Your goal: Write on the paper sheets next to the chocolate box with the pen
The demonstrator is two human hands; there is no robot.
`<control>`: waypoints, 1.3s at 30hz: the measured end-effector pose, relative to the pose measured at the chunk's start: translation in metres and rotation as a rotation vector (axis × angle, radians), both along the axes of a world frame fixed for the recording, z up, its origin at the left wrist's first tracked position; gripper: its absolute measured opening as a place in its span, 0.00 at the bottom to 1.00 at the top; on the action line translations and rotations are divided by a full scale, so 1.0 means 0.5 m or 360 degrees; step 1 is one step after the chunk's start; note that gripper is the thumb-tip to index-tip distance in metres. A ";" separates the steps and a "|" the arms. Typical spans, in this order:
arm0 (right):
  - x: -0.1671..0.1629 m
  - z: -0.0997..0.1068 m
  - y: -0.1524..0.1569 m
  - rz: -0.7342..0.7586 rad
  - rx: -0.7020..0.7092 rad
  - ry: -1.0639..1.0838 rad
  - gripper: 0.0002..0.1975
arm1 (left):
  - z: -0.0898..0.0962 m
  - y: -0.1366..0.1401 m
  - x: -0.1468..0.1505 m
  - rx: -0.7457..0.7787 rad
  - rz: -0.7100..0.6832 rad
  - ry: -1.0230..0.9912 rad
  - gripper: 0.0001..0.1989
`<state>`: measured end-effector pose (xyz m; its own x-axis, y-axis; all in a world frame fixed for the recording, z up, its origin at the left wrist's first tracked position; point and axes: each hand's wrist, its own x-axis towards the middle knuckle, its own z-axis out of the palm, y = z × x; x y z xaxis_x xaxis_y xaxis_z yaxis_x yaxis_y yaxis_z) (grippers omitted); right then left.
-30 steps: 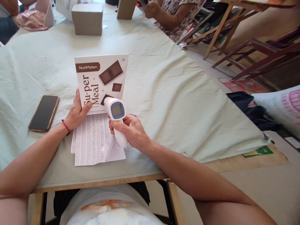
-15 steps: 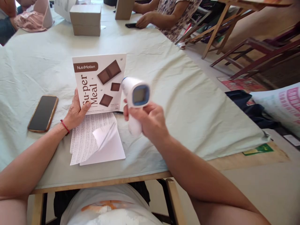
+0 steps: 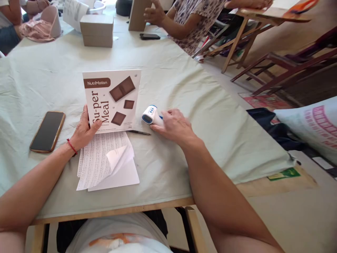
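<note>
My left hand [image 3: 85,128] grips the lower left edge of a white NutriMotion box [image 3: 116,80] printed with chocolate pieces, thumb on its front. The box stands tilted up, its lower edge over printed sheets [image 3: 97,161] with a curled corner. To the right, my right hand [image 3: 176,126] is closed around the handle of a white and blue infrared thermometer [image 3: 149,115], which lies on its side at the tablecloth. My fingers hide most of that handle. A dark pen [image 3: 139,132] lies between the box and my right hand, partly under the box.
A smartphone [image 3: 47,131] lies left of my left hand. Farther back on the cloth-covered table [image 3: 210,140] are a cardboard box [image 3: 97,33], another phone [image 3: 150,36] and a pink cloth [image 3: 37,30]. Two other people sit at the far side. A wooden chair [image 3: 284,66] stands at right.
My right hand has lowered the thermometer from in front of the box's right side onto the table, turning it over sideways. The far person's hand has risen off the phone.
</note>
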<state>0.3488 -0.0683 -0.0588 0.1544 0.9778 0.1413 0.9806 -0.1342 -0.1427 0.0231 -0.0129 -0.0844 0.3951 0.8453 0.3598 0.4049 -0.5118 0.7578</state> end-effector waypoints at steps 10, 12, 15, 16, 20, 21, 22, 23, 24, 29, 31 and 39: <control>-0.085 -0.013 -0.027 0.0852 -0.0012 -0.0022 0.10 | 0.008 -0.005 0.007 -0.0142 -0.0050 -0.0184 0.46; -0.090 -0.020 -0.023 0.0857 -0.0070 -0.0061 0.11 | 0.006 -0.004 0.007 -0.0153 -0.0064 -0.0217 0.46; -0.088 -0.023 -0.019 0.0865 -0.0076 -0.0050 0.11 | 0.006 -0.003 0.007 -0.0150 -0.0048 -0.0260 0.46; -0.087 -0.023 -0.019 0.0872 -0.0063 -0.0043 0.11 | 0.007 -0.002 0.006 -0.0147 -0.0035 -0.0268 0.45; -0.084 -0.023 -0.020 0.0893 -0.0001 -0.0011 0.10 | 0.012 -0.003 0.004 -0.0150 0.0023 -0.0268 0.43; -0.084 -0.023 -0.021 0.0898 0.0018 -0.0005 0.10 | 0.013 -0.003 0.004 -0.0153 0.0025 -0.0278 0.43; -0.084 -0.024 -0.021 0.0904 0.0035 0.0001 0.10 | 0.013 -0.003 0.004 -0.0152 0.0018 -0.0299 0.43; -0.083 -0.024 -0.022 0.0912 0.0049 0.0004 0.09 | 0.013 -0.004 0.005 -0.0147 0.0005 -0.0327 0.43; -0.083 -0.025 -0.023 0.0919 0.0061 0.0008 0.09 | 0.012 -0.004 0.007 -0.0144 -0.0010 -0.0358 0.43; -0.080 -0.027 -0.024 0.0920 0.0129 0.0042 0.09 | 0.002 -0.003 0.010 -0.0134 -0.0020 -0.0463 0.43; -0.079 -0.028 -0.023 0.0925 0.0169 0.0064 0.09 | -0.002 0.001 0.009 -0.0100 0.0004 -0.0500 0.43; -0.077 -0.035 -0.019 0.0968 0.0168 0.0092 0.09 | -0.007 0.022 -0.003 -0.0052 0.0057 -0.0546 0.48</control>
<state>0.3101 -0.0779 -0.0762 -0.4159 0.8743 0.2504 0.8673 0.4641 -0.1800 0.0217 -0.0018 -0.0877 0.2258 0.8697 0.4389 0.1410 -0.4750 0.8686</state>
